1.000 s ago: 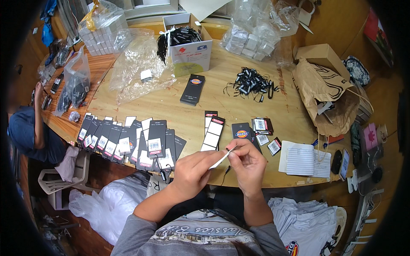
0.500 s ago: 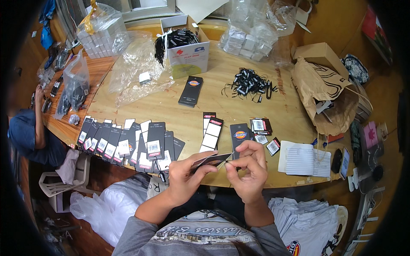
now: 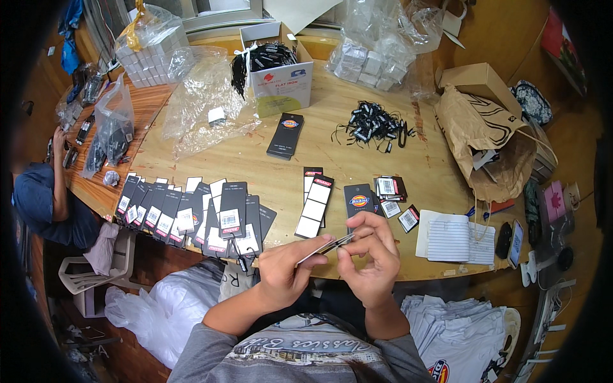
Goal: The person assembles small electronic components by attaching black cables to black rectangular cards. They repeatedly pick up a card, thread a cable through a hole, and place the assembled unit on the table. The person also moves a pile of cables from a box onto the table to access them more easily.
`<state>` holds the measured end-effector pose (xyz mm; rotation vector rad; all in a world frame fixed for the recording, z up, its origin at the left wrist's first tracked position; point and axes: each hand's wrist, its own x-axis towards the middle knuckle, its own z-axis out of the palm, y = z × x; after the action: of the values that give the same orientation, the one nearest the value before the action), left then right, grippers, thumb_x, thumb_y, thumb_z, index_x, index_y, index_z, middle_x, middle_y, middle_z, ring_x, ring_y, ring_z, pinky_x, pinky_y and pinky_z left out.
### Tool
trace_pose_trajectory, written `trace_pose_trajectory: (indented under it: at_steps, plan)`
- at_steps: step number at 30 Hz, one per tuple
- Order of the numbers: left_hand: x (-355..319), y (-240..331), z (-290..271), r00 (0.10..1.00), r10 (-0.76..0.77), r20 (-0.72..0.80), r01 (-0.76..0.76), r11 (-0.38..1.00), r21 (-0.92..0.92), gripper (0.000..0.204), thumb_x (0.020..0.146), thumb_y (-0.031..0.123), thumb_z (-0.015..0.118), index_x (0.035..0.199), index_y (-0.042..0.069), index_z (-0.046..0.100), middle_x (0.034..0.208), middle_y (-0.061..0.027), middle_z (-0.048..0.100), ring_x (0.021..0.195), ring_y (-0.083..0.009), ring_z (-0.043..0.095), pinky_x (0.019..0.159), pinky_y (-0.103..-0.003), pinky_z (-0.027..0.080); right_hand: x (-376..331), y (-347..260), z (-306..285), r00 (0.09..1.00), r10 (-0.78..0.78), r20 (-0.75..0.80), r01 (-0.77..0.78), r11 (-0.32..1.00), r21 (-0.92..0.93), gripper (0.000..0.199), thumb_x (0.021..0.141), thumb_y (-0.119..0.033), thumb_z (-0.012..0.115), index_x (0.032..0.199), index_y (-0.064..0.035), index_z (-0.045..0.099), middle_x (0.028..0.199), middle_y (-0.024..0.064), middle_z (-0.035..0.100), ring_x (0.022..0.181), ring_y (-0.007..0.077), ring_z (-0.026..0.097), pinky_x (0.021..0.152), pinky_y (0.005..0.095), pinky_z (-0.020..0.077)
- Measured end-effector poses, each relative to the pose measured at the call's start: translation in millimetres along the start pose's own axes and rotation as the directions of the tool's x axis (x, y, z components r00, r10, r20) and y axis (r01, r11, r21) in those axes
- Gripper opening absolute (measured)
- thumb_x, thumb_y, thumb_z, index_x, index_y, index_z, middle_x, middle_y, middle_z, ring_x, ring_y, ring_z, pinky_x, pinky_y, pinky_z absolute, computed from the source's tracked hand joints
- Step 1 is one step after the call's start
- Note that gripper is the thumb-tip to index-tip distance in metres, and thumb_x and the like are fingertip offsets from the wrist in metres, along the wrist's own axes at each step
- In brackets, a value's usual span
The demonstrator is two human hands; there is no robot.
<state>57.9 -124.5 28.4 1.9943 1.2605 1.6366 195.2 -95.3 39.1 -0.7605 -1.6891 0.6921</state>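
My left hand [image 3: 281, 271] is closed around a few dark hang tags [image 3: 319, 250], held nearly edge-on above the table's front edge. At their right end my right hand [image 3: 372, 258] pinches with thumb and forefinger; any thin string there is too small to make out. Just beyond the hands lie tag strips with white labels [image 3: 313, 210] and a black hang tag [image 3: 359, 199] with a round-topped logo. To the left, a fanned row of black hang tags [image 3: 169, 210] carries barcode stickers. Small barcode tags [image 3: 389, 189] sit to the right.
Further back are a heap of black string loops [image 3: 371, 124], a black tag stack [image 3: 285, 137] and a carton [image 3: 281, 89] filled with strings. Plastic bags [image 3: 207, 105], a paper bag [image 3: 482, 131] and a lined notebook [image 3: 450, 239] surround them. Another person [image 3: 48, 204] sits at far left.
The tags in my hands have turned from showing a face to nearly edge-on. My left hand has rolled over them a little, while my right hand keeps pinching at their end.
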Motion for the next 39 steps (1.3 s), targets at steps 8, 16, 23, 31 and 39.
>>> trace_pose_trajectory:
  at_steps: [8,16,23,31,39]
  plan:
    - [-4,-2,3,0.999,0.042,-0.024,-0.043,0.998,-0.046,0.033,0.063,-0.009,0.057,0.095,-0.001,0.052,0.085,-0.0112,0.061,0.061,-0.0195,0.060,0.052,-0.025,0.048,-2,0,0,1.000,0.021,0.011,-0.021,0.998,0.056,0.011,0.060,0.009,0.059,0.067,0.0034,0.051,0.094,0.0147,0.050,0.061,0.0124,0.050,0.056,0.0224,0.0412]
    - [-4,-4,2,0.982,0.185,0.032,-0.188,0.976,0.106,0.030,0.065,-0.002,0.056,0.094,-0.002,0.053,0.082,-0.0133,0.060,0.065,-0.0248,0.060,0.056,-0.028,0.048,-3,-1,7,0.996,0.082,-0.019,-0.078,0.987,0.137,0.011,0.064,0.008,0.057,0.069,0.0028,0.050,0.091,0.0135,0.052,0.068,0.0138,0.053,0.058,0.0222,0.0422]
    - [-1,4,-2,0.901,-0.431,0.037,0.385,0.760,-0.524,0.019,0.081,-0.001,0.041,0.097,-0.001,0.051,0.091,-0.0161,0.057,0.080,-0.0197,0.057,0.069,-0.027,0.045,-2,9,4,0.999,-0.046,0.008,0.045,0.998,0.032,0.014,0.062,0.004,0.062,0.069,-0.0005,0.051,0.083,0.0093,0.054,0.063,0.0145,0.051,0.052,0.0212,0.0401]
    - [3,2,-13,0.969,-0.247,-0.004,0.239,0.939,-0.247,0.019,0.066,-0.011,0.054,0.083,-0.002,0.059,0.079,-0.0131,0.058,0.069,-0.0181,0.057,0.061,-0.024,0.047,-3,-2,7,0.987,-0.162,-0.002,0.160,0.976,-0.147,0.012,0.062,-0.001,0.064,0.068,-0.0009,0.054,0.092,0.0116,0.040,0.069,0.0128,0.041,0.056,0.0202,0.0359]
    - [2,0,-11,0.998,-0.064,-0.009,0.060,0.975,-0.215,0.025,0.066,-0.013,0.053,0.088,-0.003,0.058,0.084,-0.0147,0.060,0.071,-0.0211,0.060,0.060,-0.025,0.049,-4,-1,8,0.977,-0.202,-0.068,0.191,0.971,-0.142,0.016,0.059,0.004,0.065,0.071,-0.0014,0.056,0.091,0.0119,0.041,0.064,0.0130,0.044,0.049,0.0208,0.0369]
